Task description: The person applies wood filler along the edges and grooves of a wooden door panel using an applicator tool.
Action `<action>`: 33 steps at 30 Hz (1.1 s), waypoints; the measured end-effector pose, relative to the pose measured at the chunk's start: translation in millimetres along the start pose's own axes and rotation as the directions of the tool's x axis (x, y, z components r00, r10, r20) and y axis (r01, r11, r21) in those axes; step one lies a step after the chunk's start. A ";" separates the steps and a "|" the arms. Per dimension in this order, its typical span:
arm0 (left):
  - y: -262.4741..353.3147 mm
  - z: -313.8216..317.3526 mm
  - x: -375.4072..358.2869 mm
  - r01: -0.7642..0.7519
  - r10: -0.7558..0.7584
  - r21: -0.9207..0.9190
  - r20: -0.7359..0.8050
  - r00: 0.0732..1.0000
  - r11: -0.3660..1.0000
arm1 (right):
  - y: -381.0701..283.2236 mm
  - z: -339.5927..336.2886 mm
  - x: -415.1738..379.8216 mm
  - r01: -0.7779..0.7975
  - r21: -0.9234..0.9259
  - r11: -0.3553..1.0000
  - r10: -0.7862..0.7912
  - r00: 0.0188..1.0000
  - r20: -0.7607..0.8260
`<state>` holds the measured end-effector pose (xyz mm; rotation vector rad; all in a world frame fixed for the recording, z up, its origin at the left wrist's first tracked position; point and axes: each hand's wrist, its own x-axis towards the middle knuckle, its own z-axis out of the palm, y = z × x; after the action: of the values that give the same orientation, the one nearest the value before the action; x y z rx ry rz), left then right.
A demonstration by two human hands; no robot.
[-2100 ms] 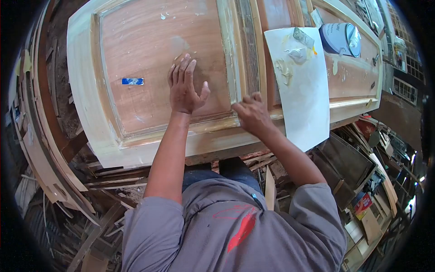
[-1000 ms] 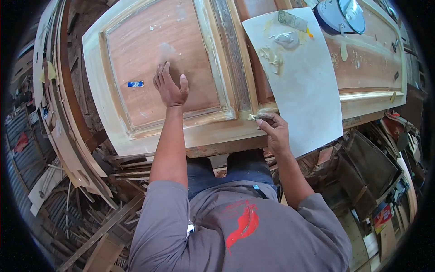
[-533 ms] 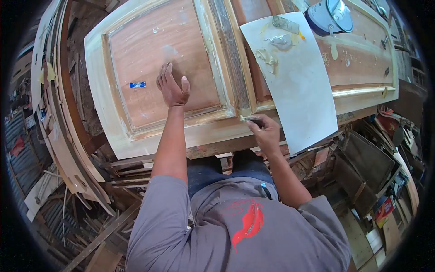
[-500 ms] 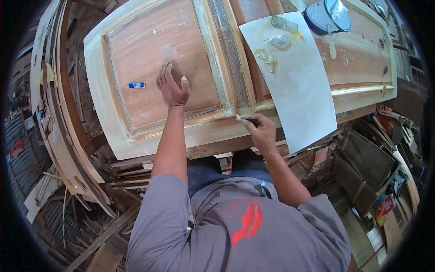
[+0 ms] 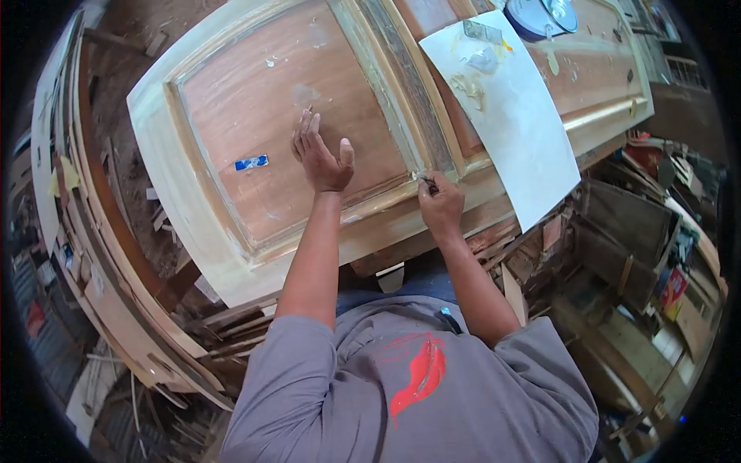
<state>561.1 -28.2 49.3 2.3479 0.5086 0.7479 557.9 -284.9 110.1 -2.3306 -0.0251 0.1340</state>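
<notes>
The door (image 5: 191,189) is of pale, unpainted wood, with reddish-brown panels (image 5: 239,100) framed by raised moulding; cream smears are spread along the joints, and a blue strip (image 5: 252,163) is stuck to the nearest panel. It is laid flat in front of the person, its long axis run from lower left to upper right, its broad pale end at the left. On its middle a white sheet (image 5: 525,139) is laid, bearing a blade (image 5: 482,31) and cream paste (image 5: 469,91); beyond it a blue can (image 5: 532,19) is cut off by the top edge.

The left hand (image 5: 323,158) is opened over the panel, fingers pointed away, apparently rested on it. In the closed right hand (image 5: 440,202) a small dark tool (image 5: 429,183) is gripped, its tip turned up and leftward to the panel's near right corner; most of its length is hidden by the fingers. Half a second earlier it was held lower, at the door's near rail, with a cream dab plainly seen on its tip.
</notes>
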 end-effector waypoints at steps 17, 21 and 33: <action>-16.9 -53.1 -6.4 -0.111 0.207 -0.348 0.253 0.945 0.931 | -54.4 95.5 -70.5 0.173 -0.424 0.889 -0.224 0.972 -0.073; -19.7 -88.4 -16.1 -0.146 0.290 -0.412 0.312 0.905 0.899 | -68.9 97.5 -88.2 0.185 -0.300 0.936 -0.189 0.982 0.017; -66.1 -196.3 -47.3 -0.116 0.309 -0.384 0.490 0.815 0.916 | -20.4 49.0 -19.5 -0.018 -0.407 0.913 -0.087 0.968 -0.237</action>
<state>392.0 82.0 115.5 2.1671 -0.1363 0.2028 533.9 -236.7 93.0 -2.7460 0.0356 -0.2064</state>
